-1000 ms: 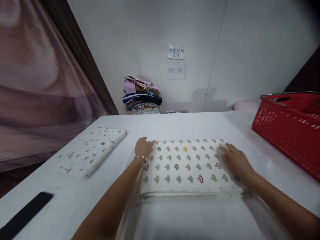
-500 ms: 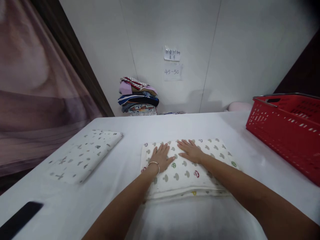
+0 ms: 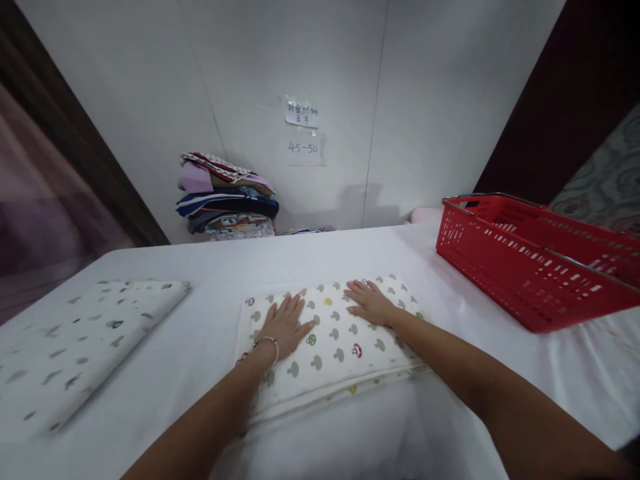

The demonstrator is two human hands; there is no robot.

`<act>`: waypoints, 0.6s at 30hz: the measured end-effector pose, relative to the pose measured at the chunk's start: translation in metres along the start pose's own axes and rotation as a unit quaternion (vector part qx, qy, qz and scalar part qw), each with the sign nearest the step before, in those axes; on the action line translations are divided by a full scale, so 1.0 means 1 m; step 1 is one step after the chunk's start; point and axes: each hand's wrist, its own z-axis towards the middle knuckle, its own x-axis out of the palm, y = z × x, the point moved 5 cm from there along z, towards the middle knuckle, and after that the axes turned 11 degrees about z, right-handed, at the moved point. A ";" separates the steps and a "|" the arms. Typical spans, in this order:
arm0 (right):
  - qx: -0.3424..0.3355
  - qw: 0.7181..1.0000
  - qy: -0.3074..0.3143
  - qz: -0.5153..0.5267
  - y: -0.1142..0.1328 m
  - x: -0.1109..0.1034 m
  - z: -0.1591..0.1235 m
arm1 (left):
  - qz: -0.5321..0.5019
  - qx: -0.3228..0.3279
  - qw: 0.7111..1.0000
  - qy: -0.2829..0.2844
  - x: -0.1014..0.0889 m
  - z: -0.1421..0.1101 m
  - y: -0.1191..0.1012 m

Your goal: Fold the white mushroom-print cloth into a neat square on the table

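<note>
Two hands lie palm-down on one folded mushroom-print cloth [image 3: 325, 370], which rests at the middle of the white table [image 3: 200, 393]. The left hand [image 3: 284, 330] has its fingers spread over the cloth's left part; the right hand [image 3: 371, 305], fingers a little apart, lies near its far edge. Neither pinches anything. To my eye, the step in hand is flattening the folded layers; the next move seems to call for even pressure and care that the near edges stay lined up.

Counting around me: one other folded cloth [image 3: 90, 353] on the left, one red basket [image 3: 505, 267] on the right, one pile of textiles [image 3: 227, 200] beyond the far edge, two paper notes [image 3: 302, 115] on the wall, one bracelet [image 3: 277, 347] on the left wrist.
</note>
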 end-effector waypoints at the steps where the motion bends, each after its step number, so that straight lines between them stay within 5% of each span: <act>1: -0.002 1.000 0.003 0.002 -0.001 0.000 0.000 | 0.002 -0.002 1.000 0.003 0.000 0.000 0.000; 5: -0.002 1.000 0.000 0.002 -0.007 -0.006 -0.002 | 0.007 -0.003 1.000 0.002 0.001 0.000 0.001; 11: 0.123 0.991 -0.048 0.001 -0.053 -0.015 -0.017 | 0.015 0.005 1.000 -0.001 0.001 0.000 0.001; 18: 0.119 0.991 -0.051 0.035 -0.049 -0.020 -0.025 | 0.005 0.007 1.000 -0.010 0.000 0.000 0.001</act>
